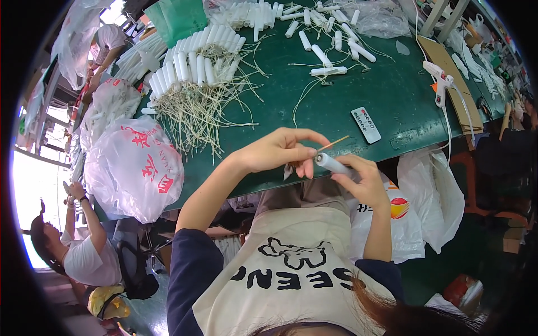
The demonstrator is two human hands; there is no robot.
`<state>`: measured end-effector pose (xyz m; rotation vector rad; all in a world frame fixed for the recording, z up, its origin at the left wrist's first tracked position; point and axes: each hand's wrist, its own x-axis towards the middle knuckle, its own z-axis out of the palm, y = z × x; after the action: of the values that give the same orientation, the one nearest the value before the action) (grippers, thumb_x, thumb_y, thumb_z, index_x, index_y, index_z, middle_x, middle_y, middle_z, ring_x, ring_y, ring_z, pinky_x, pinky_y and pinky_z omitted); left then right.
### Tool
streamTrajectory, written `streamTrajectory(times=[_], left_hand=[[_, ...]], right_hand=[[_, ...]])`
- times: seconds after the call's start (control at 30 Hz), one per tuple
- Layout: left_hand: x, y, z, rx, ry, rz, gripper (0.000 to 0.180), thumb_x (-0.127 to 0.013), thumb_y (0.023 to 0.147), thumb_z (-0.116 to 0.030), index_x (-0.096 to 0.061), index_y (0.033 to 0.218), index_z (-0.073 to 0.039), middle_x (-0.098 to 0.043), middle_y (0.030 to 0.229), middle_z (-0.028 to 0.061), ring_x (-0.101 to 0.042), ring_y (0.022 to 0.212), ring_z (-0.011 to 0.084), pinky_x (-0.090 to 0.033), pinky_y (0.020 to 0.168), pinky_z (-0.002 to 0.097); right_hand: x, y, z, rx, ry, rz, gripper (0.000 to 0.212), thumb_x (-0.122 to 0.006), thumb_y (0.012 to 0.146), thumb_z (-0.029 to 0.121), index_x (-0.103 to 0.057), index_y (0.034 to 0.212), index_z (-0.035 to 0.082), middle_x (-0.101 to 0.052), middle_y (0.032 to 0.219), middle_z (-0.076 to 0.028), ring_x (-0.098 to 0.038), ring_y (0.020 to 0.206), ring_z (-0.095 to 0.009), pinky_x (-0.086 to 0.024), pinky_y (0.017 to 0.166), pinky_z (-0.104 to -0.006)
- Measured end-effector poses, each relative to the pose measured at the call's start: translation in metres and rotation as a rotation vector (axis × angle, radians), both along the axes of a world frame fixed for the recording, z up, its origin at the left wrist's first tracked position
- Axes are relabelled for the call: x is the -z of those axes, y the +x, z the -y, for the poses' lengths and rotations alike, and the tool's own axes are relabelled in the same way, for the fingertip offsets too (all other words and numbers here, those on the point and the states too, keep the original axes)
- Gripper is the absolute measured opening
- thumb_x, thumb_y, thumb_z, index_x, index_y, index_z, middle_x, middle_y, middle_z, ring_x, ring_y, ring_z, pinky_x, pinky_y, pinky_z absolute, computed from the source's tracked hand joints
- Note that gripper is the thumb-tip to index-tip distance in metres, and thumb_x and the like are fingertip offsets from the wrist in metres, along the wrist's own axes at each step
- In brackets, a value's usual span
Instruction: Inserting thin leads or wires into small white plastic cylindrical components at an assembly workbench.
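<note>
My right hand [361,178] grips a short white plastic tube [332,164] just past the near edge of the green table [347,101]. My left hand [280,150] pinches a thin tan wire [332,144] at the tube's open end; the wire sticks out up and to the right. Both hands meet in front of my chest, above my lap. A large heap of matching white tubes with long pale wires [196,84] lies on the table's far left. More loose tubes [325,33] are scattered at the back.
A grey remote control [365,124] lies right of centre and a white glue gun [440,81] rests by a cardboard sheet [451,84]. White plastic bags [134,168] bulge at the table's left end and hang at my right [431,196]. A seated person [84,246] works at lower left.
</note>
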<state>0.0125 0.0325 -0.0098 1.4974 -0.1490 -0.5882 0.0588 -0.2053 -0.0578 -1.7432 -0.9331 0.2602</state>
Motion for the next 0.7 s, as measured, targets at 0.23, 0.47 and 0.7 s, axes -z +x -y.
streamTrajectory(times=[0.23,0.47,0.7], left_hand=[[0.03,0.005,0.007,-0.297,0.756,0.48,0.017,-0.061,0.083,-0.013,-0.062,0.096,-0.002,-0.068,0.078,0.0104,-0.066,0.069,0.0195,-0.049,0.06,0.0304],[0.005,0.004,0.018,-0.451,1.105,1.009,0.018,-0.066,0.08,-0.018,-0.065,0.093,-0.005,-0.066,0.084,0.01,-0.063,0.079,0.0225,-0.049,0.067,0.0322],[-0.021,0.006,0.033,-0.33,-0.014,-0.168,0.049,-0.036,0.099,-0.038,-0.062,0.098,0.002,-0.066,0.091,0.0107,-0.064,0.076,0.0149,-0.049,0.062,0.0264]], right_hand=[[-0.004,-0.009,0.014,0.342,0.07,0.078,0.022,-0.065,0.076,0.0,-0.061,0.098,-0.001,-0.062,0.086,-0.006,-0.058,0.075,-0.014,-0.044,0.064,-0.0235],[-0.022,-0.014,0.003,0.373,0.076,0.268,0.022,-0.067,0.077,-0.001,-0.062,0.098,0.002,-0.063,0.09,-0.007,-0.058,0.074,-0.013,-0.043,0.057,-0.0227],[-0.032,-0.014,-0.015,0.374,0.072,0.605,0.031,-0.069,0.068,-0.005,-0.064,0.097,0.003,-0.06,0.087,-0.008,-0.059,0.072,-0.022,-0.047,0.057,-0.0305]])
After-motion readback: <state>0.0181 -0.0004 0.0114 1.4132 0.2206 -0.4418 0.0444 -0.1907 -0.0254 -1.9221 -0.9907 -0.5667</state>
